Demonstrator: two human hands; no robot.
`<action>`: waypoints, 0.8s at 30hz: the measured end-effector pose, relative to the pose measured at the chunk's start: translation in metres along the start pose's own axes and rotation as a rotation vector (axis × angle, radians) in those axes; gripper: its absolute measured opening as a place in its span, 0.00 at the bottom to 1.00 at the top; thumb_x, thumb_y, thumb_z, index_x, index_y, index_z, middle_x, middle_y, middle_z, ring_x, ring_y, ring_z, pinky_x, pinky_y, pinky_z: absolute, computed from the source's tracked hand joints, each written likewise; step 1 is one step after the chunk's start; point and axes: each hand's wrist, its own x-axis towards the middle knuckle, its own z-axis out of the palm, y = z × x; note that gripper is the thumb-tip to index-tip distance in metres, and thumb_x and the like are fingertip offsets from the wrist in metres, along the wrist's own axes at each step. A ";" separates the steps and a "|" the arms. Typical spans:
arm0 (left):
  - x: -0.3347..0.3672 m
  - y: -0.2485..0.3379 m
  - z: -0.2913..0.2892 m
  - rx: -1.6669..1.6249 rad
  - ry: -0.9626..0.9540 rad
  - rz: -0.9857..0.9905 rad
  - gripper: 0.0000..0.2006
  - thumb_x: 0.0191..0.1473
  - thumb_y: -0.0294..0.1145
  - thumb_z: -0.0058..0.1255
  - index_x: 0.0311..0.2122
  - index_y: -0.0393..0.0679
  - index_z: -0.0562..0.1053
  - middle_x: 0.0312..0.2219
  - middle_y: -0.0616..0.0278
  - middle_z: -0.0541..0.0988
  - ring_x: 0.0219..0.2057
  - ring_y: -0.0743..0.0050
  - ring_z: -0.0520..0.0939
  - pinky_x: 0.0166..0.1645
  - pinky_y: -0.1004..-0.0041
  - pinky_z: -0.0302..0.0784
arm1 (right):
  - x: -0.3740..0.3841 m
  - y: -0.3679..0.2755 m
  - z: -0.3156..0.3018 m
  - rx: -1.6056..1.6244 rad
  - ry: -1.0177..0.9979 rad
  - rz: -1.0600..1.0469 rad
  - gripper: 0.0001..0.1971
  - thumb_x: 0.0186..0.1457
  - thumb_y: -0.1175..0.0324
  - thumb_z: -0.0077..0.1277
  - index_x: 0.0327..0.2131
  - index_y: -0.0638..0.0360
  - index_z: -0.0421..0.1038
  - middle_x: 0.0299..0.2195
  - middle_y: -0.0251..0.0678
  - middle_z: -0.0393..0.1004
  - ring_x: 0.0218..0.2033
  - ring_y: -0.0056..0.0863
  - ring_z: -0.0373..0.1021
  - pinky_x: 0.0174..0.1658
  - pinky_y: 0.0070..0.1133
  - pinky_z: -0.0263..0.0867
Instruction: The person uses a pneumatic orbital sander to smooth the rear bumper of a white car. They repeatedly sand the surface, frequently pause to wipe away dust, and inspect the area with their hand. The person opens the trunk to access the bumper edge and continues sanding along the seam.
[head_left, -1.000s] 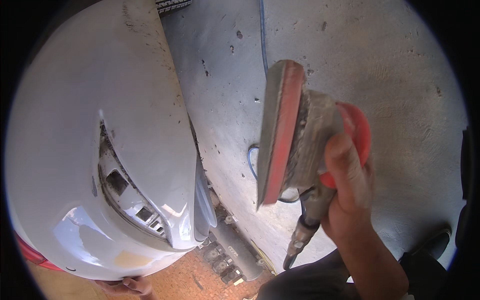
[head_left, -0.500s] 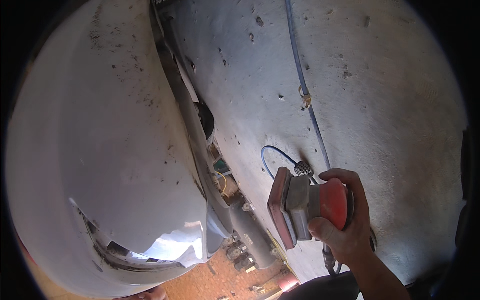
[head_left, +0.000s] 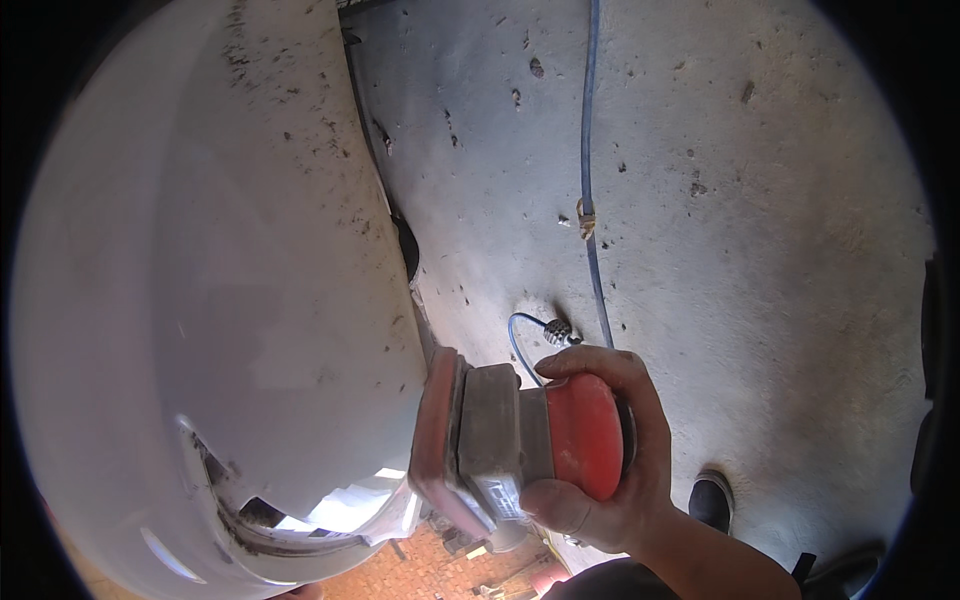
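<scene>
A red and grey power sander (head_left: 540,430) with a flat rectangular pad is gripped in my right hand (head_left: 630,470). My thumb and fingers wrap round its red head. The pad faces left, close beside the right edge of a white car bumper (head_left: 260,330); I cannot tell whether they touch. Dark specks and scuffs mark the bumper, and a dirty slot-like opening lies near its lower end. Only a sliver of my left hand (head_left: 302,592) shows at the bottom edge, by the bumper's underside, with its fingers hidden.
A blue-grey hose (head_left: 590,130) runs down the grey concrete floor (head_left: 760,280), with a tied wrap partway along. A thinner blue hose (head_left: 518,335) loops behind the sander to a dark ribbed fitting (head_left: 557,332). A dark shoe (head_left: 711,498) is at lower right; reddish paving (head_left: 390,570) lies below.
My right hand has brought the sander left and slightly down, up to the bumper's edge. The view has shifted, and less of my left hand shows.
</scene>
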 end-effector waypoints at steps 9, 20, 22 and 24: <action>0.004 -0.012 0.001 -0.155 0.028 0.060 0.44 0.61 0.50 0.35 0.75 0.39 0.36 0.74 0.37 0.41 0.72 0.34 0.56 0.72 0.36 0.56 | 0.007 -0.003 0.007 0.241 0.075 0.132 0.40 0.45 0.51 0.75 0.57 0.55 0.66 0.46 0.38 0.72 0.46 0.30 0.74 0.48 0.27 0.72; -0.002 -0.006 -0.007 -0.369 -0.041 -0.055 0.44 0.64 0.53 0.38 0.75 0.42 0.37 0.74 0.38 0.41 0.72 0.34 0.55 0.71 0.36 0.58 | 0.071 -0.015 -0.015 0.384 0.020 -0.022 0.36 0.66 0.40 0.48 0.63 0.61 0.62 0.51 0.39 0.76 0.49 0.22 0.77 0.50 0.21 0.75; -0.001 -0.008 -0.006 -0.219 -0.060 -0.047 0.43 0.65 0.52 0.38 0.75 0.42 0.37 0.74 0.37 0.41 0.72 0.33 0.55 0.71 0.36 0.58 | 0.078 -0.013 -0.013 0.588 0.009 -0.066 0.31 0.68 0.43 0.46 0.61 0.59 0.65 0.48 0.37 0.77 0.47 0.21 0.77 0.50 0.22 0.73; -0.001 -0.009 -0.003 -0.094 0.009 -0.088 0.43 0.65 0.52 0.38 0.75 0.42 0.37 0.74 0.38 0.40 0.72 0.32 0.54 0.72 0.35 0.57 | 0.078 -0.011 -0.005 0.507 0.114 -0.066 0.30 0.68 0.46 0.48 0.60 0.61 0.65 0.48 0.37 0.76 0.47 0.22 0.74 0.52 0.23 0.70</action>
